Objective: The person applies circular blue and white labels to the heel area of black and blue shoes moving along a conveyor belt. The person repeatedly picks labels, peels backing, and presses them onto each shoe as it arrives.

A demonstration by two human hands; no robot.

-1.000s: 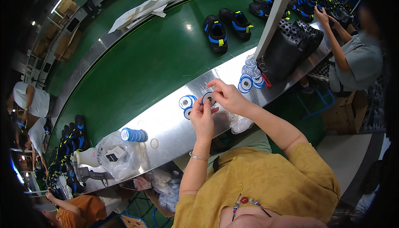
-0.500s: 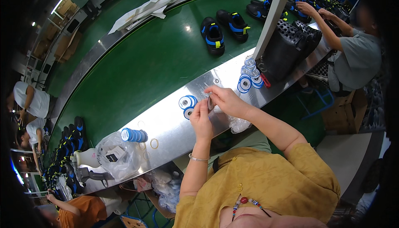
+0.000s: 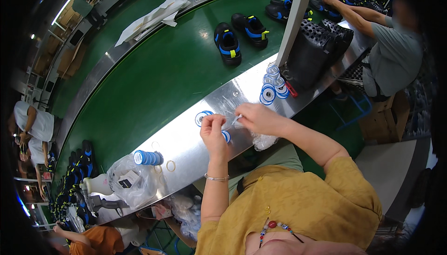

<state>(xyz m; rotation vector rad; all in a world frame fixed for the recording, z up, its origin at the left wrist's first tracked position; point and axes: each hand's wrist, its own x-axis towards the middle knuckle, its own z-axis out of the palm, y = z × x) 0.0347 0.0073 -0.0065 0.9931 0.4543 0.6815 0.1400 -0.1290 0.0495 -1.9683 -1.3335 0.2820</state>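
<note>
Your right hand (image 3: 258, 117) had its fingers pinched on a small white piece (image 3: 236, 120), just right of your left hand (image 3: 215, 136). Your left fingers were drawn together above the metal surface (image 3: 188, 155); whether they gripped anything could not be told. Blue-rimmed discs (image 3: 200, 117) showed on both sides of that hand, with crumpled clear plastic (image 3: 264, 142) below your right wrist.
</note>
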